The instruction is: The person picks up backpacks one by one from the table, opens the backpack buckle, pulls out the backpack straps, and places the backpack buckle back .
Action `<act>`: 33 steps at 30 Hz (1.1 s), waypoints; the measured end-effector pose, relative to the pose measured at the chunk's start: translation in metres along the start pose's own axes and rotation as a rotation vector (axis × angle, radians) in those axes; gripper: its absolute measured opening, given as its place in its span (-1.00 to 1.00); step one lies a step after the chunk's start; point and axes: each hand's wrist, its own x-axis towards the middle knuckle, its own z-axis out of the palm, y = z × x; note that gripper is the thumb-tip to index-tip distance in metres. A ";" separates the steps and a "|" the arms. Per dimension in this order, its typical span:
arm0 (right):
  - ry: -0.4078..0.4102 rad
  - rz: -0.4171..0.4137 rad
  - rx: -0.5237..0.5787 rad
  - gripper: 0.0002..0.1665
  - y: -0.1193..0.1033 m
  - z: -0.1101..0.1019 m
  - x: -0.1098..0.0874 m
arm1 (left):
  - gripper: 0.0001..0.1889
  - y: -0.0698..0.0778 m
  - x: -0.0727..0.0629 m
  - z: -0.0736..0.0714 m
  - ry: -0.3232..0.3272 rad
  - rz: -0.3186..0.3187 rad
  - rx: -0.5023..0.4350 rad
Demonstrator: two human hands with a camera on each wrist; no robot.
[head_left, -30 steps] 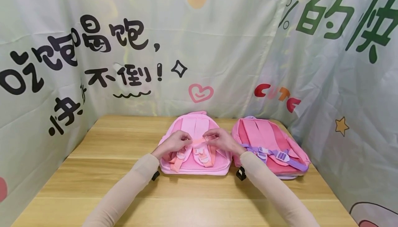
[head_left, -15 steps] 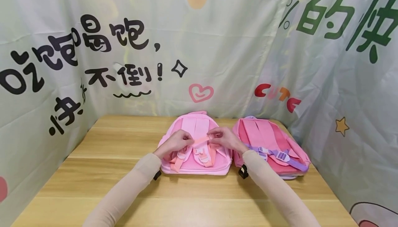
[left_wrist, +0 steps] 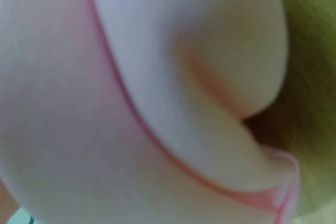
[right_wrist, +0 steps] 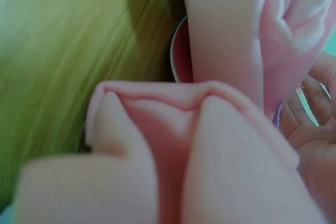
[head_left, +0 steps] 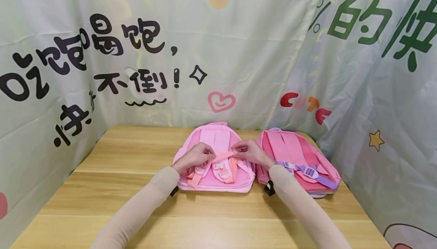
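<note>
A light pink backpack (head_left: 216,135) lies on the wooden table, its back panel and shoulder straps facing up. Across it, an orange-pink strap (head_left: 224,155) stretches between the two hands. The left hand (head_left: 196,155) pinches the strap's left part. At the other end, the right hand (head_left: 253,152) pinches it near a small pale buckle piece. Below the strap sits a pale buckle (head_left: 222,171) with orange webbing. Pink fabric of the backpack (left_wrist: 63,98) fills most of the left wrist view. In the right wrist view, part of the right hand (right_wrist: 312,140) shows beside folded pink fabric (right_wrist: 226,40).
To the right, close by the right forearm, lies a darker pink backpack (head_left: 286,143) with purple straps (head_left: 311,172). Printed fabric curtains (head_left: 252,71) stand along the back and both sides of the table (head_left: 191,218).
Both hands have shifted slightly right, the right hand more, so a longer stretch of strap shows between them. The light pink backpack stays nearly in place; the head view has tilted slightly.
</note>
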 end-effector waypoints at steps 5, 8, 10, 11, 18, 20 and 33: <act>-0.008 -0.014 -0.006 -0.68 0.002 -0.002 -0.001 | -0.93 0.001 -0.002 0.000 0.002 -0.007 0.026; -0.019 -0.011 0.002 -0.73 0.002 -0.002 -0.001 | -0.95 0.002 -0.003 0.000 0.001 -0.004 0.043; -0.026 -0.011 0.004 -0.75 0.002 -0.003 -0.002 | -0.96 0.002 -0.003 0.000 -0.001 0.001 0.051; -0.027 -0.007 0.005 -0.76 0.002 -0.003 -0.002 | -0.96 0.002 -0.004 0.000 -0.001 0.004 0.054; -0.015 -0.023 -0.053 -0.77 0.008 -0.003 -0.002 | -0.95 -0.002 -0.003 0.000 0.005 0.007 0.045; -0.013 -0.017 -0.054 -0.76 0.009 -0.003 -0.003 | -0.95 -0.004 -0.003 0.000 0.005 0.007 0.034; -0.064 -0.001 -0.034 -0.73 0.009 -0.003 -0.003 | -0.92 -0.004 -0.005 -0.005 -0.032 0.015 -0.034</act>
